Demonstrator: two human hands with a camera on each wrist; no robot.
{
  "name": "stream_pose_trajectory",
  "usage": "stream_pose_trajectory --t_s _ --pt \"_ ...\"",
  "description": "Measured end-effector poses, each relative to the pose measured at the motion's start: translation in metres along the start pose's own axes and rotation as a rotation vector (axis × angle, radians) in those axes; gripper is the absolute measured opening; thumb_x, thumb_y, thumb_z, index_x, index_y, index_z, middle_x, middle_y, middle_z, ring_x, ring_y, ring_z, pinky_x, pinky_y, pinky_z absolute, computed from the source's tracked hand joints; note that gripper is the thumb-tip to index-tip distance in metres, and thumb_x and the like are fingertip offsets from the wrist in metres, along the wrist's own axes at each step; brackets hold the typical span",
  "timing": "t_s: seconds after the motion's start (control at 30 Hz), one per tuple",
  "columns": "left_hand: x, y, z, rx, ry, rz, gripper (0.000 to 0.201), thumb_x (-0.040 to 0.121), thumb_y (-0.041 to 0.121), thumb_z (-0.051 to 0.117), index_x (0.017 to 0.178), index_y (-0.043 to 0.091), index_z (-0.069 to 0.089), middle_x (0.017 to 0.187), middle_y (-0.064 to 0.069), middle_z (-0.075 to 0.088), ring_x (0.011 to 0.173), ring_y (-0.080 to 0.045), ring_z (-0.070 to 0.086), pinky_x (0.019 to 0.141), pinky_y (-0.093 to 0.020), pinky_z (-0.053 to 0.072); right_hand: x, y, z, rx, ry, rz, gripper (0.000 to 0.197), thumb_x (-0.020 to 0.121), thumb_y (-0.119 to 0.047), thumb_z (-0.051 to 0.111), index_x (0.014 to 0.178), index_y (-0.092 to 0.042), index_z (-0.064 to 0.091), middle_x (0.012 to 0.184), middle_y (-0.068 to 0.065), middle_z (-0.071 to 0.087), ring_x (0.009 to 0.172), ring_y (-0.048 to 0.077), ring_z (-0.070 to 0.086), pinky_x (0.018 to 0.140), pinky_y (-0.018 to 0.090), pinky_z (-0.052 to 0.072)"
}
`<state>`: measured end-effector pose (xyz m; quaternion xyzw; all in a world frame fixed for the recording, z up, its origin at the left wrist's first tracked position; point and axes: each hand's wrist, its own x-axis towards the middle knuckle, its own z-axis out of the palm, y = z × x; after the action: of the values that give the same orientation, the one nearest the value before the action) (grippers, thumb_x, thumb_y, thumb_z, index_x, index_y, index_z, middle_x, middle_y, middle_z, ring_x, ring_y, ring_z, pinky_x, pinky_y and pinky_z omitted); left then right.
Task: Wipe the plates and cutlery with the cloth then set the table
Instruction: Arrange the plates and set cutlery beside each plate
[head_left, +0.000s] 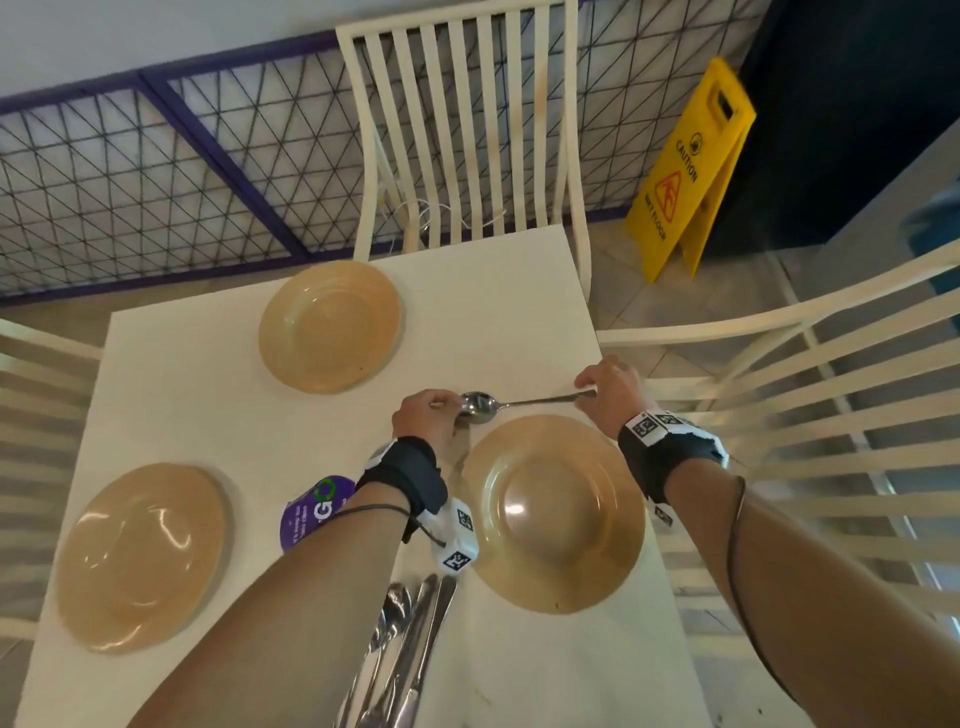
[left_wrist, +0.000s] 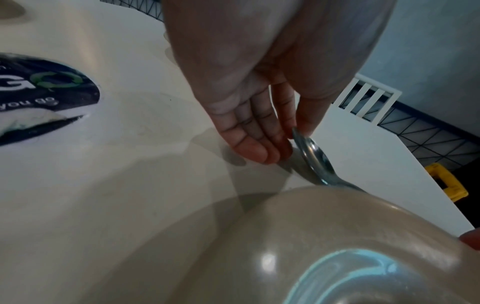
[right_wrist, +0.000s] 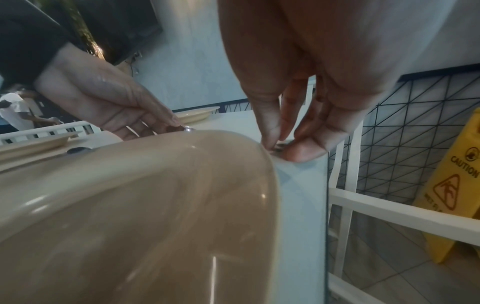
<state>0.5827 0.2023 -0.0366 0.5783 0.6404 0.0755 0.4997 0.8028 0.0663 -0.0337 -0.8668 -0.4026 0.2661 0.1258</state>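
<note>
Two hands on one spoon (head_left: 485, 406) just beyond the nearest plate (head_left: 553, 512), left hand (head_left: 427, 418) pinching its bowl, right hand (head_left: 609, 387) pinching the handle end, two more plates on the desk (head_left: 208, 374), spare cutlery (head_left: 405, 639) by the near edge.

The head view looks steeply down over the white desk (head_left: 218, 364). Both wrist views sit low and close beside the tan round plate (left_wrist: 337, 257) nearest the person, sharing it and the steel spoon (left_wrist: 313, 158).
</note>
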Motion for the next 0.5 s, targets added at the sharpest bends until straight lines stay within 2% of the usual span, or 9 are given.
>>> stream_pose_trajectory --t_s 0.07,0.1,0.13,0.2,0.27,0.37,0.43,0.5 --pt "-0.008 0.005 -0.011 -0.016 0.005 0.009 0.01 0.086 0.028 0.066 0.083 0.027 0.075 0.088 -0.003 0.077 0.08 -0.024 0.073 0.082 -0.036 0.061 -0.006 -0.005 -0.006 0.015 0.027 -0.008 0.027 0.09 -0.017 0.07 0.117 -0.015 0.069 0.128 0.011 0.057 0.115 0.03 0.056 0.096 0.037 0.045" --pt "-0.014 0.006 -0.018 -0.026 0.0 0.009 0.012 0.089 0.024 0.063 0.087 0.025 0.075 0.088 -0.005 0.076 0.073 -0.021 0.071 0.076 -0.032 0.06 -0.01 -0.009 -0.009 0.036 0.055 -0.021 0.027 0.09 -0.017 0.069 0.117 -0.016 0.07 0.128 0.011 0.057 0.115 0.03 0.056 0.097 0.038 0.045" --pt "-0.018 0.005 -0.026 -0.038 -0.003 0.005 0.014 0.091 0.02 0.061 0.088 0.023 0.075 0.088 -0.007 0.076 0.067 -0.02 0.068 0.07 -0.029 0.057 -0.016 -0.014 -0.012 0.067 0.085 -0.038 0.027 0.09 -0.017 0.069 0.116 -0.016 0.07 0.126 0.01 0.058 0.114 0.03 0.056 0.095 0.037 0.045" --pt "-0.032 0.001 -0.045 -0.068 -0.014 0.001 0.015 0.093 0.019 0.06 0.094 0.017 0.074 0.09 -0.008 0.076 0.064 -0.018 0.065 0.065 -0.027 0.053 -0.032 -0.027 -0.016 0.143 0.124 -0.081 0.025 0.091 -0.019 0.068 0.115 -0.017 0.071 0.119 0.006 0.062 0.105 0.023 0.059 0.088 0.03 0.043" --pt "-0.05 -0.01 -0.064 -0.112 -0.024 -0.002 0.015 0.094 0.02 0.061 0.098 0.013 0.073 0.091 -0.011 0.075 0.067 -0.02 0.064 0.067 -0.028 0.052 -0.055 -0.045 -0.015 0.183 0.119 -0.142 0.023 0.091 -0.02 0.068 0.114 -0.018 0.072 0.115 0.001 0.064 0.095 0.013 0.057 0.086 0.025 0.04" --pt "-0.084 -0.034 -0.093 -0.14 -0.014 0.026 0.017 0.094 0.021 0.062 0.101 0.01 0.073 0.089 -0.009 0.075 0.07 -0.02 0.064 0.07 -0.029 0.052 -0.103 -0.073 -0.006 0.235 0.046 -0.206 0.019 0.093 -0.023 0.066 0.111 -0.023 0.073 0.109 -0.004 0.066 0.094 0.012 0.059 0.084 0.021 0.039" --pt "-0.109 -0.055 -0.112 -0.144 -0.001 0.043 0.018 0.094 0.022 0.063 0.1 0.008 0.073 0.086 -0.007 0.075 0.07 -0.019 0.064 0.069 -0.03 0.051 -0.141 -0.091 0.01 0.267 -0.025 -0.218 0.017 0.093 -0.024 0.065 0.107 -0.023 0.074 0.104 -0.007 0.066 0.093 0.011 0.059 0.083 0.022 0.041" --pt "-0.133 -0.081 -0.13 -0.108 0.013 0.05 0.017 0.095 0.021 0.061 0.091 0.01 0.073 0.083 -0.006 0.075 0.071 -0.019 0.064 0.072 -0.034 0.053 -0.177 -0.105 0.038 0.297 -0.099 -0.228 0.014 0.092 -0.023 0.066 0.102 -0.021 0.075 0.101 -0.005 0.068 0.091 0.011 0.06 0.084 0.026 0.047"
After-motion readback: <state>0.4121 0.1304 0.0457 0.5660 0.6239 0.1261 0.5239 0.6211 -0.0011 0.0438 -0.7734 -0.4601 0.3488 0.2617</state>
